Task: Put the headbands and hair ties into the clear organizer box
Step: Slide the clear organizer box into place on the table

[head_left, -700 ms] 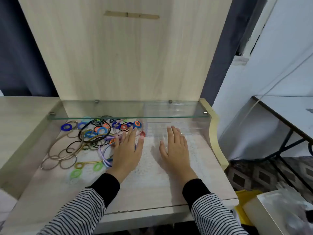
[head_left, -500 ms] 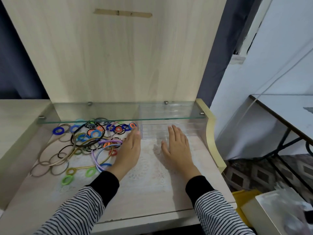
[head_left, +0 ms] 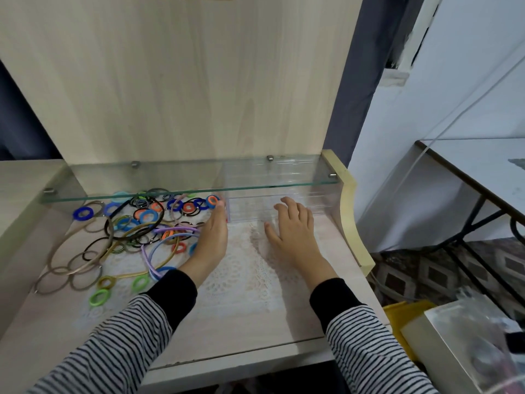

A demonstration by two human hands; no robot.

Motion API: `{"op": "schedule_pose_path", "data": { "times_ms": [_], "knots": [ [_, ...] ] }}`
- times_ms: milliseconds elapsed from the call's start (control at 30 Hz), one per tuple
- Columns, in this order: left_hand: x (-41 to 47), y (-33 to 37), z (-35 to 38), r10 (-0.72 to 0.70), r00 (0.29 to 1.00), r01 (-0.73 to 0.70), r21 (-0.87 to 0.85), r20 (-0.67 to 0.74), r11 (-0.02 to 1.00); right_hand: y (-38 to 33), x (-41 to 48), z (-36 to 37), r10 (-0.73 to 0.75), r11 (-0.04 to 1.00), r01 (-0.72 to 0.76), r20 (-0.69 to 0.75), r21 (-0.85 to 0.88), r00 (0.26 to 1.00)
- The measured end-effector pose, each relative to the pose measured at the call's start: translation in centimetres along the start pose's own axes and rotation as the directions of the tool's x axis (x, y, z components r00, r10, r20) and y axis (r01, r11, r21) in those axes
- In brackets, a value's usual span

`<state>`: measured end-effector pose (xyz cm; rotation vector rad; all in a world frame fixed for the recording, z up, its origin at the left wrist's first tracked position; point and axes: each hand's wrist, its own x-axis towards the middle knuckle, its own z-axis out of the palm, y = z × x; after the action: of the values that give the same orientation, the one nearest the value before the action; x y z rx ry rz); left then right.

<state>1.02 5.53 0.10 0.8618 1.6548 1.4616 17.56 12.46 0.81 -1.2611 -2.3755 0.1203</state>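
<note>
The clear plastic organizer box (head_left: 250,207) stood at the back of the pale wooden bench (head_left: 250,325), under a glass shelf (head_left: 170,180). The left hand (head_left: 211,237), set on edge with straight, closed fingers, touched the box's left front corner. The right hand (head_left: 292,231) lay palm down with loosely spread fingers, its tips at the box's front wall. Neither hand held anything. Left of the box lay a heap of coloured hair ties (head_left: 147,216) and thin headbands (head_left: 170,231), partly on a white lace mat (head_left: 238,274). Right of the box stood a black-framed side table (head_left: 483,166) against a bluish wall (head_left: 426,123).
</note>
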Motion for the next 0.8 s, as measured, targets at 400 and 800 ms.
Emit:
{"op": "schedule_pose_path", "data": {
  "times_ms": [400,800],
  "knots": [
    [0.0,1.3,0.2,0.005,0.993,-0.01,-0.042,-0.12,0.999,0.4,-3.0,-1.4,-0.042,0.995,0.057,-0.173,0.081,0.984],
    [-0.5,2.9,0.0,-0.028,0.98,0.023,-0.031,-0.198,0.999,5.0,0.7,-5.7,0.324,0.886,-0.152,-0.353,0.437,0.878]
  ]
}}
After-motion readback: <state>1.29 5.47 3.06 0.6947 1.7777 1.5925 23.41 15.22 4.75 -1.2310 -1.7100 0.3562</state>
